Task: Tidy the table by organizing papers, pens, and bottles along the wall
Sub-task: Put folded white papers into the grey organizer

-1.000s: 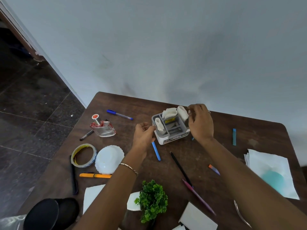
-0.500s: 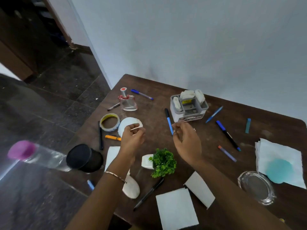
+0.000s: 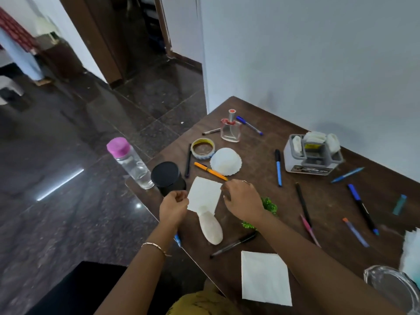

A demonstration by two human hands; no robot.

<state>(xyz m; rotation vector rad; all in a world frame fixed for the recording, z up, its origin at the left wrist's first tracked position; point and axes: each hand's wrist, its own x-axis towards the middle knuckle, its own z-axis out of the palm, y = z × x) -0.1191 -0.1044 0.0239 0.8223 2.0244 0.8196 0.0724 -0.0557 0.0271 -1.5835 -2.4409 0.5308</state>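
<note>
A square white paper (image 3: 204, 193) sits near the table's left edge, its lower corner over a white oblong object (image 3: 211, 227). My left hand (image 3: 173, 206) pinches the paper's left edge. My right hand (image 3: 242, 200) grips its upper right corner with curled fingers. A second white paper (image 3: 266, 277) lies nearer to me. A clear bottle with a pink cap (image 3: 130, 162) and a black canister (image 3: 168, 178) stand at the left edge. An orange pen (image 3: 210, 171), a blue marker (image 3: 278, 167) and several other pens are scattered about. A glass perfume bottle (image 3: 230, 130) stands far left.
A grey organizer (image 3: 312, 155) stands close to the wall. A tape roll (image 3: 202, 148), an upturned white bowl (image 3: 225, 161), a small green plant (image 3: 269, 205) and a glass dish (image 3: 391, 289) occupy the brown table (image 3: 261, 105). Dark floor drops off to the left.
Both hands have left the grey organizer and come back to the near left, closing on the white paper. The view has swung left, showing the floor and bottle.
</note>
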